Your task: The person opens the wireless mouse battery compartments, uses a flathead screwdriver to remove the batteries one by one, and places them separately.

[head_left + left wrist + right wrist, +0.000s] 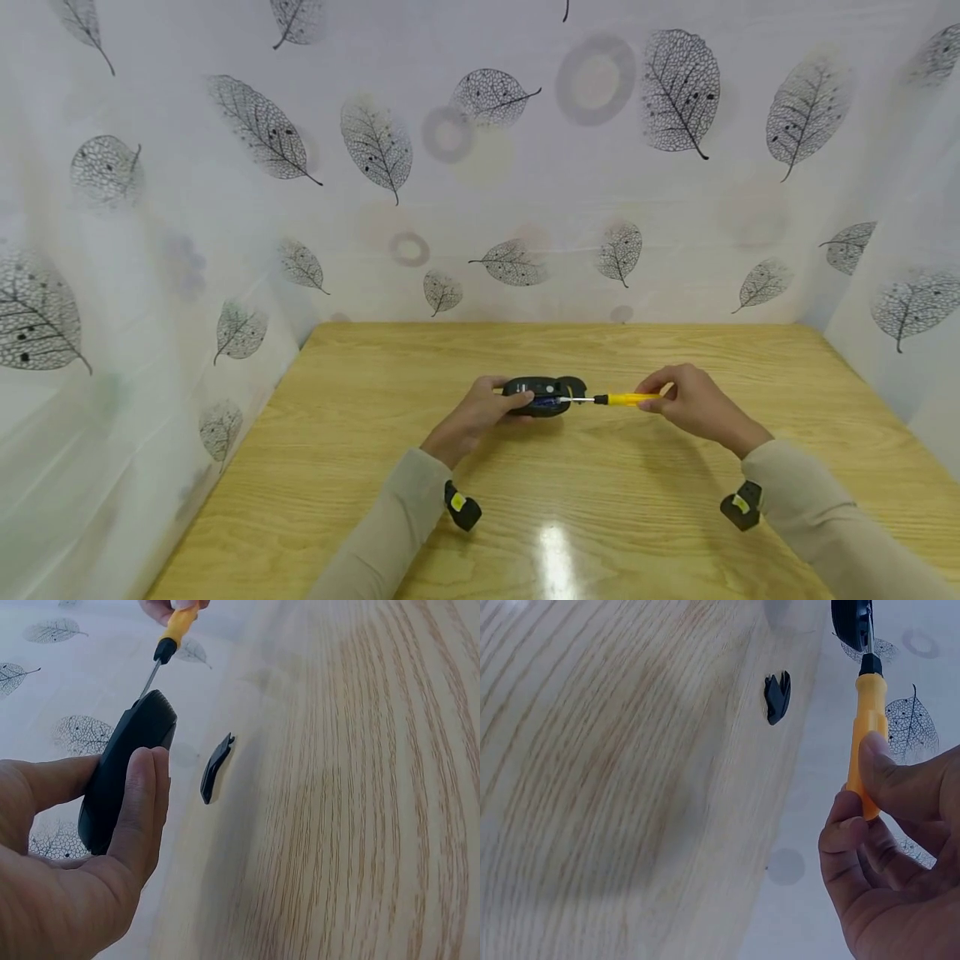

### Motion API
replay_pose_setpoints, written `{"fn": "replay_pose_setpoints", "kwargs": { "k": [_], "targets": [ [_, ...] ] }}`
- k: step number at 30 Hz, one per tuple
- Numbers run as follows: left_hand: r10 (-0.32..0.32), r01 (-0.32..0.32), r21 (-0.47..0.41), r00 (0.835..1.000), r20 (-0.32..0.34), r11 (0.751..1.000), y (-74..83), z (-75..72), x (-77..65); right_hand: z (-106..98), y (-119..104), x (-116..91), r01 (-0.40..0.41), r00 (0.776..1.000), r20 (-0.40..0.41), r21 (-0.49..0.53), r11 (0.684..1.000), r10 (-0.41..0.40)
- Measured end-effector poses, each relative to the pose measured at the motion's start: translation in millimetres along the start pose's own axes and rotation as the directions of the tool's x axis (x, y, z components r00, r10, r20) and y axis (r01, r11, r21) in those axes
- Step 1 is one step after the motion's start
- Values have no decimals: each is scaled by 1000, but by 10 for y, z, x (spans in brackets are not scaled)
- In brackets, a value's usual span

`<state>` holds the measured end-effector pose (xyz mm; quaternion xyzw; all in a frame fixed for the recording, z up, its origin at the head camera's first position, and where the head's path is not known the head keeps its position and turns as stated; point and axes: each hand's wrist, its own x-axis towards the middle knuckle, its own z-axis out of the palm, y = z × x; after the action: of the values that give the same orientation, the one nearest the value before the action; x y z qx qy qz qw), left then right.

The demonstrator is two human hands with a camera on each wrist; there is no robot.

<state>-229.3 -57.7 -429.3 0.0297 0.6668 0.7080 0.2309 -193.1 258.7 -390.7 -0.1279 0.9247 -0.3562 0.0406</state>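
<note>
My left hand [478,415] grips a black computer mouse [517,387], underside facing up, with the thumb across it. In its open battery compartment lies a bluish battery [546,402]. My right hand [693,404] pinches the yellow handle of a screwdriver [630,400], held about level. The screwdriver's metal shaft reaches left to the compartment's right end; whether its tip touches the battery I cannot tell. A loose black cover [216,769] lies on the table, just beyond the mouse in the head view. In the right wrist view the thumb and fingertips hold the handle's rear part.
A wood-grain table [360,483] lies under both hands. White curtains [525,192] printed with dark leaves hang behind it and at both sides. Each sleeved wrist carries a small black device, one on the left [462,506] and one on the right [741,505].
</note>
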Motion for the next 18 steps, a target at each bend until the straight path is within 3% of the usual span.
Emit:
{"fn": "replay_pose_setpoints", "kwargs": {
  "k": [18],
  "targets": [
    [-22, 22, -29, 999, 23, 999, 2, 6, 10, 49, 147, -18, -52, 999, 23, 134, 990, 49]
  ]
}}
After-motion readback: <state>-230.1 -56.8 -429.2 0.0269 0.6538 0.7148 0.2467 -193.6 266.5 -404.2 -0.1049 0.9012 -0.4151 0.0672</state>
